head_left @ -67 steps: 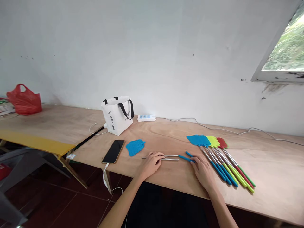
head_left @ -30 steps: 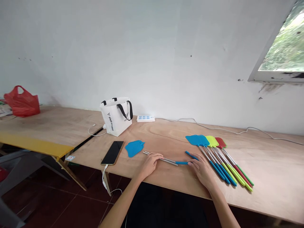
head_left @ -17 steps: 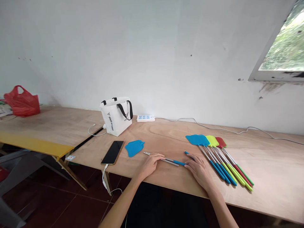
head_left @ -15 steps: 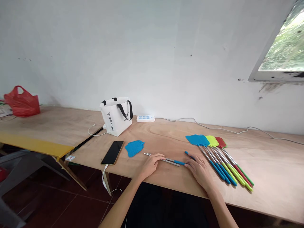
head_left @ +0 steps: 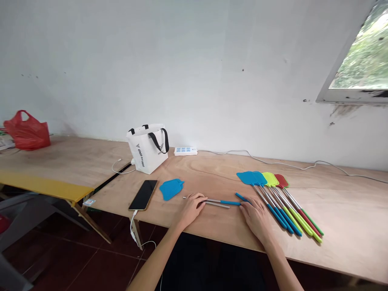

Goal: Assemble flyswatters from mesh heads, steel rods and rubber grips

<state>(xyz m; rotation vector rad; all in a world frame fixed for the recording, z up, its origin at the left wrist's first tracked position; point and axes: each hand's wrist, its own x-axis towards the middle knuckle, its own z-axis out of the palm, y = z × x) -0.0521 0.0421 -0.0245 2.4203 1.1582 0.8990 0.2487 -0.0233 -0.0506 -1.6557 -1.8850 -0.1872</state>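
My left hand [head_left: 190, 208] rests palm down on the plywood table [head_left: 209, 178], its fingers curled over the thin metal end of a telescopic rod [head_left: 217, 202]. At the rod's blue grip [head_left: 230, 203] lies my right hand [head_left: 257, 218], fingertips touching it. A second blue grip [head_left: 241, 197] sticks out just beyond those fingertips. A loose blue swatter head [head_left: 171, 188] lies left of the rod tip, apart from it.
Several finished fly swatters [head_left: 279, 202] in blue, yellow-green and red lie side by side at the right. A phone [head_left: 144, 194] on a charging cable, a white bag [head_left: 148, 147], a power strip [head_left: 185, 151] and a red plastic bag [head_left: 27, 130] sit further left.
The rod between my hands has swung from a slanted line back to nearly level with the table edge. Both hands stayed on it; the view drifted slightly.
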